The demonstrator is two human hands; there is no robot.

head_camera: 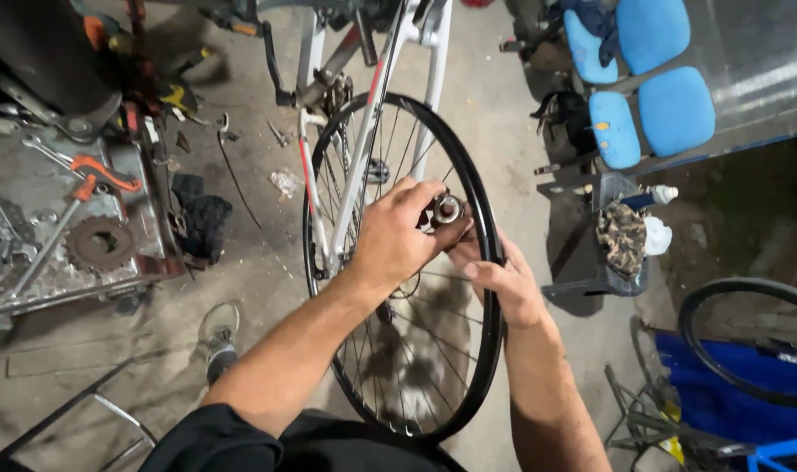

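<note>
A black spoked bicycle wheel (481,350) stands upright in front of me, held in a white bike frame (363,149) with red trim. My left hand (397,238) is wrapped around the metal hub (447,209) at the wheel's centre, fingers closed on it. My right hand (502,281) rests just below and right of the hub, fingers curled against the axle side and the rim. The hub's lower part is hidden by both hands.
A metal tool tray (110,253) with a rusty sprocket (100,245), wrenches and orange-handled pliers (101,173) lies at the left. Blue chairs (652,87) stand at the back right. A dark box (591,262) with rags and bottles sits right, another wheel (748,341) beyond it.
</note>
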